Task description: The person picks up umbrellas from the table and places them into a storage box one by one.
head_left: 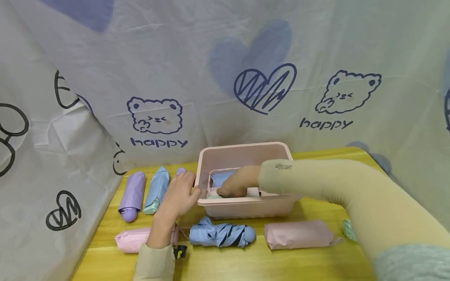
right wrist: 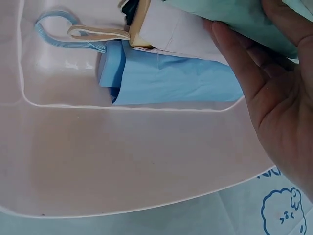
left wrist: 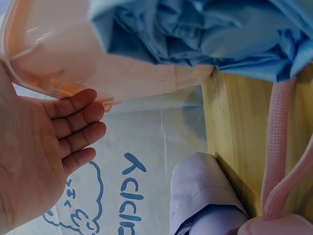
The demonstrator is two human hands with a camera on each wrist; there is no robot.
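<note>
Head view shows "happy" beneath a bear (head_left: 155, 116) on the cloth (head_left: 207, 23); next, the left hand (head_left: 180, 193), fingers loosely straight, at the pink bin's (head_left: 246, 210) left rim; inside, a mint-green wrapped bundle (right wrist: 239, 17) gripped by the right hand (head_left: 234, 184); a sleeve (head_left: 306, 177) apparently lettered "Let's Slim"; then another "happy".

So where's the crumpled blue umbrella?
In the head view, the crumpled blue umbrella lies on the table in front of the pink bin, between the left pink umbrella and the right pink umbrella.
</note>
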